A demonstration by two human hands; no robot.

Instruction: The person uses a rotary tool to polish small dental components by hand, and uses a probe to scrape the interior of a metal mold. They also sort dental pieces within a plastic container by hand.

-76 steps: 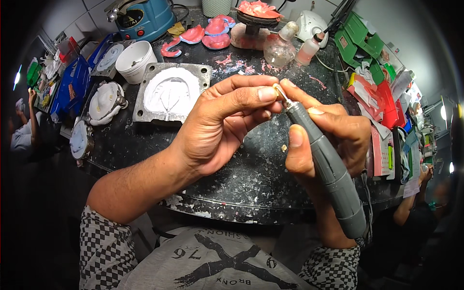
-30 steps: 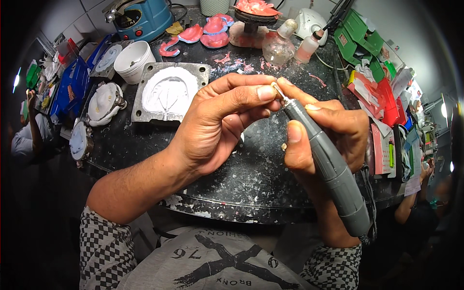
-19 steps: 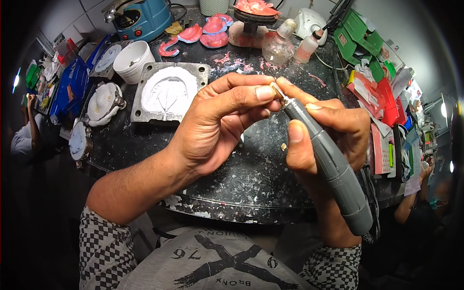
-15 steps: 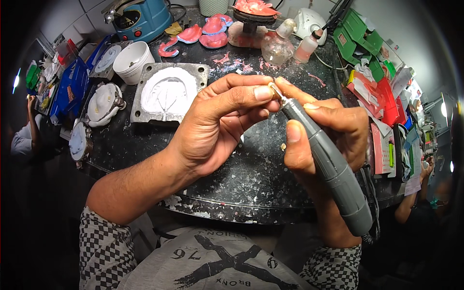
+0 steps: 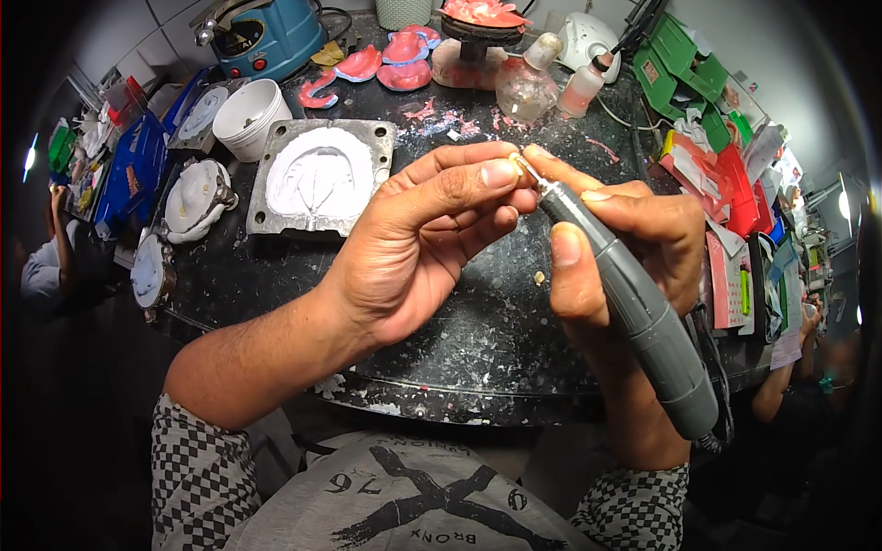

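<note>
Pinching tiny yellowish piece (image 5: 517, 163) in left hand (image 5: 400, 234) above counter (image 5: 432, 354), at tip of grey handpiece (image 5: 634, 317) gripped in right hand (image 5: 657, 234); can't confirm contact. Could drop piece or nick skin from loose pinch or skidding tip. Has more room toward near edge (image 5: 469, 413) than leftward by metal flask (image 5: 261, 188).

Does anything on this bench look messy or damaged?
Yes: pink scraps lie scattered toward the back of the black benchtop, like untidied leftovers. Its front edge has ragged pale patches, wear or residue, I can't tell. The gray handpiece in the right hand shows no obvious damage.
</note>
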